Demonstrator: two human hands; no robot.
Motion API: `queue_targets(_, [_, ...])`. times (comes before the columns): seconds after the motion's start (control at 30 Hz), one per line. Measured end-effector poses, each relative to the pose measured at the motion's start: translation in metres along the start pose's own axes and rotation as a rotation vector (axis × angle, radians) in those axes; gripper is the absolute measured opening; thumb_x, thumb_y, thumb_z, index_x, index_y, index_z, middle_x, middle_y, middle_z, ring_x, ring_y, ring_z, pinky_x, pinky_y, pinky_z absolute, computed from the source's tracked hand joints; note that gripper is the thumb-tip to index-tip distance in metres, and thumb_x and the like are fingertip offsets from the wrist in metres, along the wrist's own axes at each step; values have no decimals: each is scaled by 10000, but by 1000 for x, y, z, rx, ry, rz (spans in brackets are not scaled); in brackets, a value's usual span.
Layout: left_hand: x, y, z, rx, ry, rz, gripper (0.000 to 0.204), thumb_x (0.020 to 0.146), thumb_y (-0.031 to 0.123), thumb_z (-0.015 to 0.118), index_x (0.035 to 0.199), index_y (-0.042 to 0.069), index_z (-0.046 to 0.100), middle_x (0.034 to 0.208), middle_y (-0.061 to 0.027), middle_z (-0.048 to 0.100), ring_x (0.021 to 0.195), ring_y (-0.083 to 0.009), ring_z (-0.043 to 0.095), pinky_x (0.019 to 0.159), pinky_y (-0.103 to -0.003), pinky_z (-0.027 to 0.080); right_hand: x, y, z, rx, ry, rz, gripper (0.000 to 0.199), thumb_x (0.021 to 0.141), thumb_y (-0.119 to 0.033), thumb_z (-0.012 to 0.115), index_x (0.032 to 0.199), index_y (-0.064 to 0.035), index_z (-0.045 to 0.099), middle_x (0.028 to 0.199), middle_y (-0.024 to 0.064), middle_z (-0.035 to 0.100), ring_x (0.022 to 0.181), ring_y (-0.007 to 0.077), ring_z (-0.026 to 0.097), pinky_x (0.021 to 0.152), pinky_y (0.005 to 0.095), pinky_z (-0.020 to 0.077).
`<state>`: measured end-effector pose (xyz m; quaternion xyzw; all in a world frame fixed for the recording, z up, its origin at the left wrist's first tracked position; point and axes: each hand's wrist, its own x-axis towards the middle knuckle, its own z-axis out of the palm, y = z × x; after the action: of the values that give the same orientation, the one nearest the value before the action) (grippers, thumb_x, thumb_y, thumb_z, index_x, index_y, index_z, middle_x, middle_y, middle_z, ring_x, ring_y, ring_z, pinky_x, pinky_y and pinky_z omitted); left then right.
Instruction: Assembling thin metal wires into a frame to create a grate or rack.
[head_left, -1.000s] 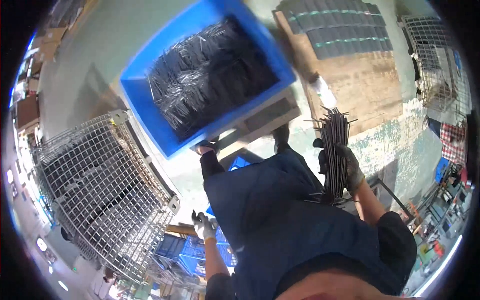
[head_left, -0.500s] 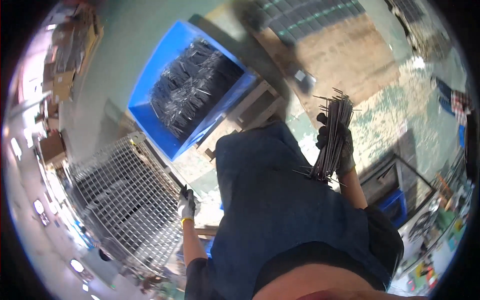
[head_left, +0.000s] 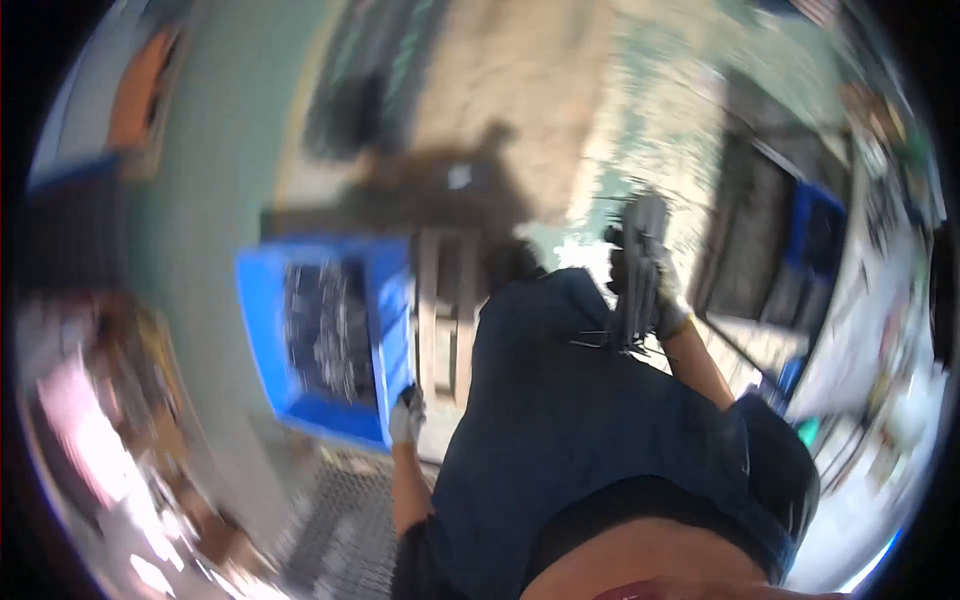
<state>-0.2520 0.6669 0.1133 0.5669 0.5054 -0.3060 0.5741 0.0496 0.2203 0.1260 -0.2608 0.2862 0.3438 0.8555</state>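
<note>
Carrying step: right hand (head_left: pixel 650 285) grips a bundle of metal rods (head_left: pixel 635 290); left hand (head_left: pixel 406 415), grip blurred beyond telling, hangs near the blue crate (head_left: pixel 265 320); next, a steady set-down.

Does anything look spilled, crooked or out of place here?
Nothing clearly stands out, though the picture is badly blurred. The right hand grips a bundle of thin metal rods; the gloved left hand hangs beside the blue crate of dark rods.

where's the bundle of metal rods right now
In the head view the bundle of metal rods is right of centre, gripped upright in the gloved right hand, beside the person's dark blue clothing and well apart from the blue crate on the left.
</note>
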Motion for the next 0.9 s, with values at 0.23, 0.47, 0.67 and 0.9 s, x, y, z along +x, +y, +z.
queue_targets(0.23, [114, 96, -53, 895, -125, 568, 511, 854, 424, 515, 1102, -20, 560, 925, -144, 653, 814, -256, 611, 697, -371, 461, -99, -60, 60, 279, 187, -446, 531, 830, -354, 601, 1193, 13, 478, 852, 83, 606, 710, 177, 612, 628, 299, 528])
queue_targets(0.47, [285, 396, 11, 1161, -307, 634, 520, 857, 421, 501, 1123, -23, 553, 972, -163, 644, 884, -281, 597, 751, -376, 445, -33, -114, 113, 573, 399, -791, 463, 826, -333, 613, 1147, -15, 513, 907, 66, 621, 720, 157, 621, 646, 316, 545])
queue_targets(0.67, [450, 688, 182, 1245, -244, 643, 529, 858, 419, 488, 1141, -25, 547, 1012, -179, 636, 944, -302, 586, 798, -380, 431, 68, -157, 122, 820, 773, -990, 361, 837, -349, 589, 1020, -37, 598, 844, 52, 648, 671, 167, 621, 651, 328, 536])
queue_targets(0.9, [386, 658, 405, 1453, -433, 780, 526, 862, 435, 475, 1111, -19, 565, 1020, -211, 620, 922, -302, 592, 777, -386, 428, 72, -86, -44, 978, 792, -1186, 264, 808, -332, 593, 899, -83, 593, 757, 65, 615, 623, 218, 587, 614, 368, 507])
